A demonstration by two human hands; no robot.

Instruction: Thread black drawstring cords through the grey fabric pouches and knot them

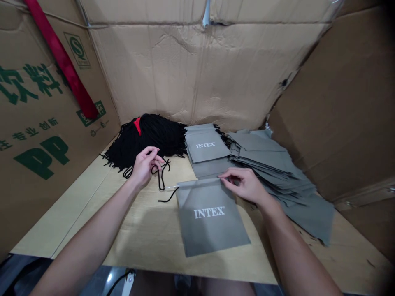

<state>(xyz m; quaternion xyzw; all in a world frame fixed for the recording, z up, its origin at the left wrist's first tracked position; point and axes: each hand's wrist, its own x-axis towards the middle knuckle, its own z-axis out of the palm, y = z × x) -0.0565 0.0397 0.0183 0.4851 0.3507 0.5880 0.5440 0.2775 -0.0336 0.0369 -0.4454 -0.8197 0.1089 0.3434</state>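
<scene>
A grey drawstring pouch (211, 234) printed INTEX lies flat before me, its hemmed top edge facing away. My right hand (242, 183) pinches the top right corner of that hem. Left of the pouch, my left hand (148, 164) is closed with a black cord (162, 179) looped at its fingers. Between the cord and the hem's left end shows a thin shiny rod (171, 187), perhaps a threading needle. A short black cord end trails out beside that hem opening.
A heap of black cords (154, 135) with a red tie lies at the back left. Beside it are stacked INTEX pouches (206, 144), then a spread pile of grey pouches (277, 164) at right. Cardboard walls (191, 74) enclose the table; a red strap (64, 61) hangs left.
</scene>
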